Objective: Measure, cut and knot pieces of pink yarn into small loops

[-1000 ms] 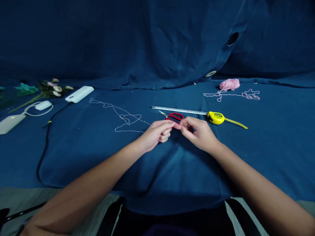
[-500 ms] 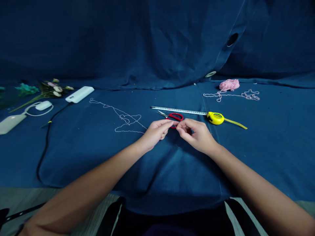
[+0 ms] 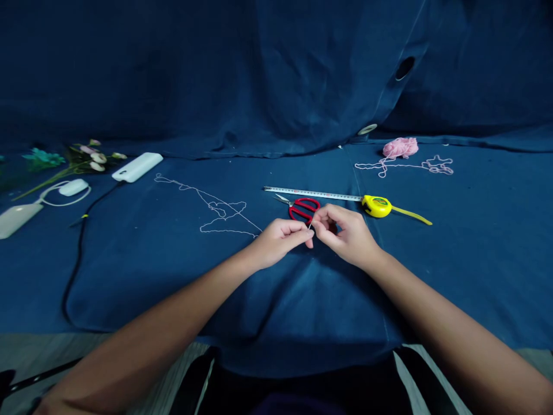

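Note:
My left hand [image 3: 283, 241] is closed, thumb against fingers, on a thin pale yarn strand [image 3: 224, 203]. The strand lies in loose loops on the cloth to the left and runs up to that hand. My right hand [image 3: 341, 233] pinches close beside it, fingertips nearly touching the left ones. A short pale bit of the strand shows between the two hands. Just beyond the fingertips lie scissors with red handles [image 3: 306, 202], blades pointing left and slightly apart. What sits inside the curled fingers is hidden.
Behind the scissors lies a yellow tape measure [image 3: 377, 206] with its blade pulled out leftward. A pink yarn ball [image 3: 401, 147] with a loose tail rests at the back right. At left are a white power bank [image 3: 137, 168], a black cable [image 3: 80, 253], and artificial flowers [image 3: 93, 157].
My left hand has dropped slightly toward me and turned, its fingertips now lower. More of the red scissor handles shows. The right hand has hardly moved, and the view has shifted a little.

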Demonstrator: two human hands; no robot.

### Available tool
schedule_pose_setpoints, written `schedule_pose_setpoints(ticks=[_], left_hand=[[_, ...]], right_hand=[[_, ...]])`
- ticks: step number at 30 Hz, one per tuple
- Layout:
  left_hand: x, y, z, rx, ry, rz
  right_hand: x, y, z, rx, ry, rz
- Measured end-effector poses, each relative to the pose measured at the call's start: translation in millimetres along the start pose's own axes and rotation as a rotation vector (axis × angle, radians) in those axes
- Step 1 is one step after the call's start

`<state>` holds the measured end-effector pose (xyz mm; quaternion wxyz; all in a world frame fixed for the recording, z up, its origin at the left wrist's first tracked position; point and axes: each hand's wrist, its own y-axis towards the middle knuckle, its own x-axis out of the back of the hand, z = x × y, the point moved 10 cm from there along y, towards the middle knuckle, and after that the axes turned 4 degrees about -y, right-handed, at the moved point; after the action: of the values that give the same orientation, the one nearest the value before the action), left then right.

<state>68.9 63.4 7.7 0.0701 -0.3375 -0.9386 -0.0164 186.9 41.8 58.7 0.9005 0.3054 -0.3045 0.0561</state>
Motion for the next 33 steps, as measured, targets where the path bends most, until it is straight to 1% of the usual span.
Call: schedule_pose_setpoints(ticks=[4,7,11,16,21,26,33], left_hand=[[6.5,2,8,0.07,-0.227,-0.054],[9.7,3,12,0.084,-0.342,-0.075],[9.3,3,15,0.094,-0.342,-0.073],[8.3,3,18,0.126,-0.299,-0.076],[10.4,4,19,0.129,-0.281,-0.078],[7.1,4,20,0.133,-0.283,-0.049],[2.1,6,26,0.216,-0.389,-0.037]], right_hand=[[1,0,-5,-0.046,0.015,-0.02],[-3,0,-8,-0.055,0.045,0.013],[-8,0,-4,-0.002,0.066,0.068],[-8,1,-3,0.019,0.052,0.095],[-8,2,-2,0.037,0.021,0.127],[-8,1,0,0.056,0.025,0.11],[-5,0,7,0.108,-0.046,0.024]])
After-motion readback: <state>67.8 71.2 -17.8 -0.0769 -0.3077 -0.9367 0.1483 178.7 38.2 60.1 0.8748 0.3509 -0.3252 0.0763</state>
